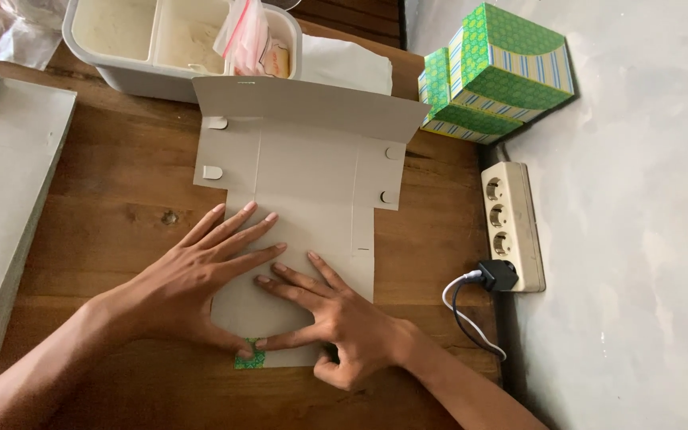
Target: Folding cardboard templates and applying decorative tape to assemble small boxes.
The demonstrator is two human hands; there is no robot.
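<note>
The left hand (189, 291) lay flat, fingers spread, palm down on the lower panel of an unfolded grey cardboard box blank (304, 171). The right hand (344, 318) was likewise flat beside it, fingers extended toward the left hand, its thumb meeting the left thumb near the blank's near edge. Neither hand pinched anything; both pressed the sheet against the wooden table (121, 199).

The blank extended away from the fingertips, its far flap raised slightly and its side flaps carrying small rounded tabs. A green patterned underside (250, 358) showed at the near edge, just under the two thumbs.

In the inspector's judgement the blank was light, thin and moderately stiff, creasing readily along its scored lines but liable to slide on the table unless held down. Hold would best be taken at the panel edges or flaps, not on the small tabs, which looked easily bent.

Beyond the blank stood a white divided container (121, 76) with a plastic bag (244, 36) in it. Beyond the right hand sat folded green patterned boxes (503, 76), and beside that hand a power strip (511, 223) with a black plug (497, 275). Outward of the left hand lay a stack of flat grey sheets (5, 207).
</note>
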